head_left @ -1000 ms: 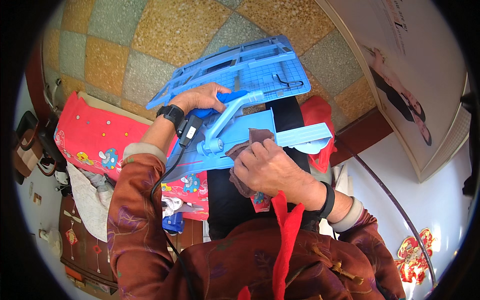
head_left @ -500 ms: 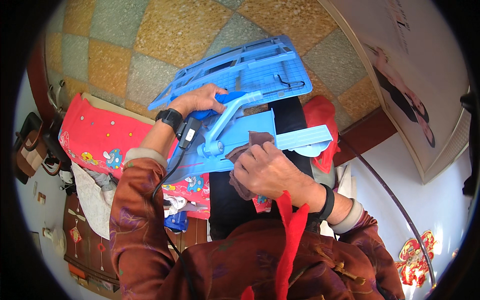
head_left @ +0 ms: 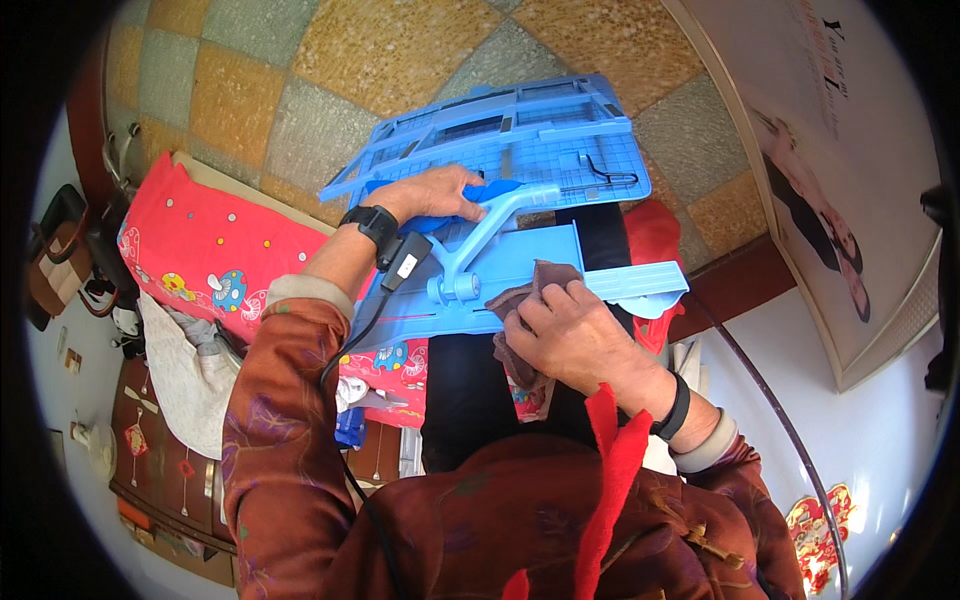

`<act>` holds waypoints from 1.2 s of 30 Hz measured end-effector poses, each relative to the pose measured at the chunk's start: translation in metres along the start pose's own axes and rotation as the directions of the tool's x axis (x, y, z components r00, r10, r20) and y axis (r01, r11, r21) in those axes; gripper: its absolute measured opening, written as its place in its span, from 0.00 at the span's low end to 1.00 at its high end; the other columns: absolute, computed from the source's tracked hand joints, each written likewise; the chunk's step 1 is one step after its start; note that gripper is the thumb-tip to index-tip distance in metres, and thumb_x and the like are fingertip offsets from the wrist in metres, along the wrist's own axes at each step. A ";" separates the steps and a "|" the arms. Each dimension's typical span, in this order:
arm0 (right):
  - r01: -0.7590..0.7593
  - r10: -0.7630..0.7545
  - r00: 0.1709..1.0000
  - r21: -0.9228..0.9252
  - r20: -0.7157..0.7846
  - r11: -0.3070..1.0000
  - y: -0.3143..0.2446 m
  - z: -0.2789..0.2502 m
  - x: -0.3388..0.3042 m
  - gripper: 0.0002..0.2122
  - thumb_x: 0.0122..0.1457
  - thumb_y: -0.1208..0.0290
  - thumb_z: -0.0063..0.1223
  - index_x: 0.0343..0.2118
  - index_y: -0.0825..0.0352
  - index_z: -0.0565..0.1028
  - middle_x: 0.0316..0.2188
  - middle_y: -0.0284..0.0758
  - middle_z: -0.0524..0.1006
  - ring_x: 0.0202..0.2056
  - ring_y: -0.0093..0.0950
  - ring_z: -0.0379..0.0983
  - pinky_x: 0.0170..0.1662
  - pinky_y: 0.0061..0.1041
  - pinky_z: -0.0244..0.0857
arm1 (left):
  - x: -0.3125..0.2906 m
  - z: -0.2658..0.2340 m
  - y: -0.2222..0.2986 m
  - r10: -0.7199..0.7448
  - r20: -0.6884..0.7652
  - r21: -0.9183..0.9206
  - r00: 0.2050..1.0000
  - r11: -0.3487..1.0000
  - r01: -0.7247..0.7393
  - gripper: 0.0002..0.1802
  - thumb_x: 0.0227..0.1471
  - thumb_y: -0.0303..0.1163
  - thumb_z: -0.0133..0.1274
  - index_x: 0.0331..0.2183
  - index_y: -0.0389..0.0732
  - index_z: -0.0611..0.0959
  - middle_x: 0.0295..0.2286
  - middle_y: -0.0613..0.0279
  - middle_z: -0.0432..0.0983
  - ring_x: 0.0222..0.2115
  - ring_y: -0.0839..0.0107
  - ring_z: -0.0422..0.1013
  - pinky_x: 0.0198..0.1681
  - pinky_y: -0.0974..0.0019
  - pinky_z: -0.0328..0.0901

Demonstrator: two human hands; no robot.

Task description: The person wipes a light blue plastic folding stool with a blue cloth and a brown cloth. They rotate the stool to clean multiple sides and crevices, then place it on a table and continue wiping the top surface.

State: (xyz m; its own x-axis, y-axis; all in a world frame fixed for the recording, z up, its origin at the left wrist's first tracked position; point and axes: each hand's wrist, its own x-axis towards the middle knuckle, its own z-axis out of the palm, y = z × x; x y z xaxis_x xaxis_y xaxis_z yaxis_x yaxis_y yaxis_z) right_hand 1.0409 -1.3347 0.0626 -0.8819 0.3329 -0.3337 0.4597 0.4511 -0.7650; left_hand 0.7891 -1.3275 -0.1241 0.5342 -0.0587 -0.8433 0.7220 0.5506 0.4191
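Across my lap lies a light blue plastic stand (head_left: 535,245) with a gridded, slotted panel (head_left: 530,160) on its far side. A slanted arm (head_left: 475,238) joins a round pivot on the lower panel to the upper part. My left hand (head_left: 438,194) grips the stand at a darker blue piece (head_left: 498,189) beside this arm; its fingertips are partly hidden. Bunched in my right hand (head_left: 578,335) is a brown cloth (head_left: 545,275), which lies against the lower panel's near edge, left of a narrow ribbed strip (head_left: 640,280).
A pink patterned cover (head_left: 190,240) spreads on the left. A red bag (head_left: 655,240) sits right of my dark-trousered legs. A black cable (head_left: 362,340) runs along my left sleeve, and a red ribbon (head_left: 612,490) hangs before my chest. A large printed panel (head_left: 830,160) stands at right.
The whole view has shifted, with the stand and both hands appearing slightly further right. My left hand keeps its grip; the cloth stays in my right hand at the stand's near edge.
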 end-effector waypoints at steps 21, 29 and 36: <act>0.009 -0.009 1.000 0.022 -0.003 1.000 -0.001 -0.003 0.001 0.08 0.50 0.69 0.56 0.34 0.63 0.77 0.29 0.29 0.72 0.36 0.28 0.70 0.37 0.27 0.65 | -0.002 0.014 -0.016 0.243 -0.247 0.156 0.938 0.965 -0.209 0.23 0.53 0.46 0.59 0.43 0.37 0.82 0.34 0.48 0.80 0.37 0.55 0.75 0.43 0.54 0.66; -0.017 0.018 1.000 0.061 -0.019 0.998 0.002 -0.005 0.008 0.08 0.50 0.69 0.58 0.32 0.64 0.77 0.27 0.31 0.71 0.34 0.30 0.70 0.39 0.29 0.67 | 0.005 0.017 -0.012 0.184 -0.165 0.113 0.969 0.979 -0.167 0.25 0.51 0.42 0.62 0.48 0.39 0.82 0.38 0.47 0.81 0.41 0.55 0.77 0.45 0.54 0.68; -0.020 0.021 1.000 0.063 -0.016 0.998 0.001 -0.004 0.007 0.08 0.51 0.68 0.57 0.34 0.64 0.77 0.27 0.31 0.70 0.33 0.30 0.69 0.39 0.30 0.67 | 0.012 0.023 -0.021 0.195 -0.224 0.087 0.955 0.980 -0.179 0.26 0.51 0.44 0.64 0.48 0.40 0.83 0.39 0.46 0.81 0.41 0.54 0.77 0.44 0.54 0.69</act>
State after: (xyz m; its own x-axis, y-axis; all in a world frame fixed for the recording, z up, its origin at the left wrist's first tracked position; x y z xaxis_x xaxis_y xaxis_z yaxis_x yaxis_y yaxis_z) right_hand 1.0359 -1.3287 0.0615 -0.8705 0.3553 -0.3406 0.4695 0.3918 -0.7913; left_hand 0.7906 -1.3591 -0.1351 0.5523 0.2374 -0.7992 0.6502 0.4773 0.5911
